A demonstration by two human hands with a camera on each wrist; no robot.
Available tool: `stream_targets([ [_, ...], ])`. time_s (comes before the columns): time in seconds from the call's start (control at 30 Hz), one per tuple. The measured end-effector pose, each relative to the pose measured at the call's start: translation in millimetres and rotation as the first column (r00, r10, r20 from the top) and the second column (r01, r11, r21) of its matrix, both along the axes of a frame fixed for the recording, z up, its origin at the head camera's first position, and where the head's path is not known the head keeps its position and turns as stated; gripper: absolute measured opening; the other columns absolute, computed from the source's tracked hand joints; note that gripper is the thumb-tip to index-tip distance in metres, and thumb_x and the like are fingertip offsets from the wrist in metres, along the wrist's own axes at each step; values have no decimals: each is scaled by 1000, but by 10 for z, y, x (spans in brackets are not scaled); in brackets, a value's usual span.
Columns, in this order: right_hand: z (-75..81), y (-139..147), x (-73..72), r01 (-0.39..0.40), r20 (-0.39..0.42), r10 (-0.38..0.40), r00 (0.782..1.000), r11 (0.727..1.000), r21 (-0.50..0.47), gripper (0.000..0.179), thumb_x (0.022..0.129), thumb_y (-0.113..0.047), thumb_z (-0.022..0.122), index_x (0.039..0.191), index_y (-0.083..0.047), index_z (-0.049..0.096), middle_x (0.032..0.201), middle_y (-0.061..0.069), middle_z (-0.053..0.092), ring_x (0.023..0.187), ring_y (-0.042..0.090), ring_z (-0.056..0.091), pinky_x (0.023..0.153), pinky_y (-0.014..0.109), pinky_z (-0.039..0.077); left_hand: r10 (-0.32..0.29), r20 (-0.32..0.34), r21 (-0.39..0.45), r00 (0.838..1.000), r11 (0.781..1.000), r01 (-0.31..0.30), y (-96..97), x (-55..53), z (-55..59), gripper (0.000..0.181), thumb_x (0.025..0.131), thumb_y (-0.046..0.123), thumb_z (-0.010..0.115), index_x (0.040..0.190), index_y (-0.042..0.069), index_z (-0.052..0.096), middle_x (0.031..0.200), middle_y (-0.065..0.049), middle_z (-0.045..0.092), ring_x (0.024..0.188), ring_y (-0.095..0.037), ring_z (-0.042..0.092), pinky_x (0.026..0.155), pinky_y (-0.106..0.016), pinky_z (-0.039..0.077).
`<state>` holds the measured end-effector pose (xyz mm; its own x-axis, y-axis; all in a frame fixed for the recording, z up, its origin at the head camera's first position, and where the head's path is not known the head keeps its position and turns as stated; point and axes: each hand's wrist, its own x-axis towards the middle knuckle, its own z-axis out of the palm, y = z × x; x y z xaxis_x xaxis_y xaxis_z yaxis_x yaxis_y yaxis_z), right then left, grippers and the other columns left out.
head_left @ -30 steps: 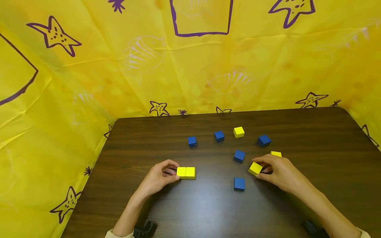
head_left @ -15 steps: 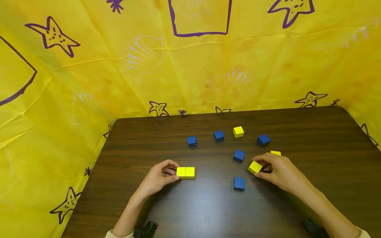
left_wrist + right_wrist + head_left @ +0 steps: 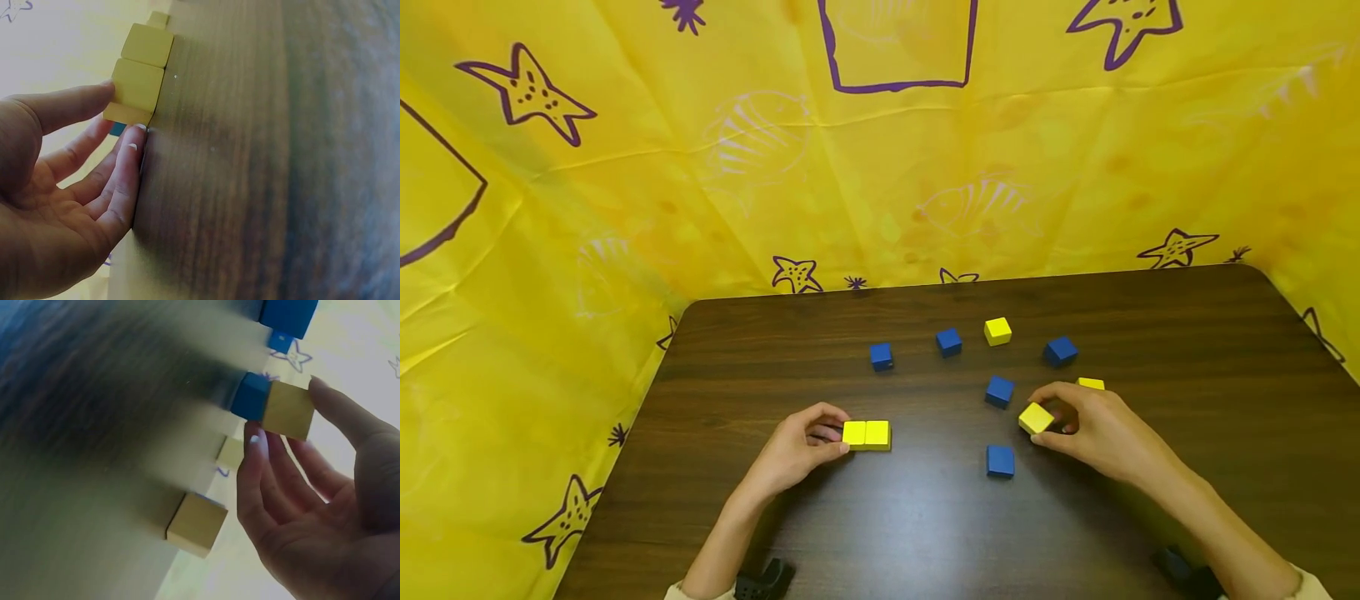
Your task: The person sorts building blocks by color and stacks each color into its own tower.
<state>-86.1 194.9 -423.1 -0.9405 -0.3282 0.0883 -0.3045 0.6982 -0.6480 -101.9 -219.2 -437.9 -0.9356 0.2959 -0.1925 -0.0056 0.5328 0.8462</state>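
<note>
Your held yellow cube (image 3: 1036, 417) is right of the worktop's (image 3: 925, 533) middle, seemingly lifted, pinched btwn thumb & fingers of your right hand (image 3: 1093, 429); it's equal-sided, so no long axis, faces askew to the far edge; looks like the transfer step; next move prob. calls for squaring it w/ the yellow pair (image 3: 867, 435) & clearing the near blue cube (image 3: 1000, 461) and middle blue cube (image 3: 999, 392); the pair sits nearer the left edge, cubes touching, long axis approx. parallel to the far edge; your left hand (image 3: 796, 447) pinches its left end; another yellow cube (image 3: 1091, 384) is part-hidden by your right hand; three blue cubes (image 3: 949, 342) & a far yellow cube (image 3: 997, 332) lie toward the far edge.
</note>
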Motion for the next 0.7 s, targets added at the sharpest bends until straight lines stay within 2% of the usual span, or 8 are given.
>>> stream_targets([
  [0.3,12,-93,-10,-9,-33,7,999,999,-53,39,78,-21,86,112,-16,67,100,-7,68,77,7,64,65,26,54,0,3,3,1000,1000,0,6,-4,11,30,85,6,78,112,10,66,106,-6,66,93,-20,63,81,-30,54],
  [0.47,41,-169,-24,-23,-45,20,999,997,-74,40,77,-18,87,112,-16,67,101,-9,68,79,8,64,68,27,55,0,-4,4,1000,1000,0,7,-14,12,30,85,5,78,112,10,66,106,-6,66,93,-20,62,81,-30,54],
  [0.7,76,-316,-24,-33,-21,30,999,993,-116,41,77,-19,87,113,-17,66,104,-8,68,82,7,65,71,26,55,-7,-2,1,1000,1000,7,4,-3,1,30,85,5,78,112,9,66,106,-7,66,93,-20,62,81,-31,53],
])
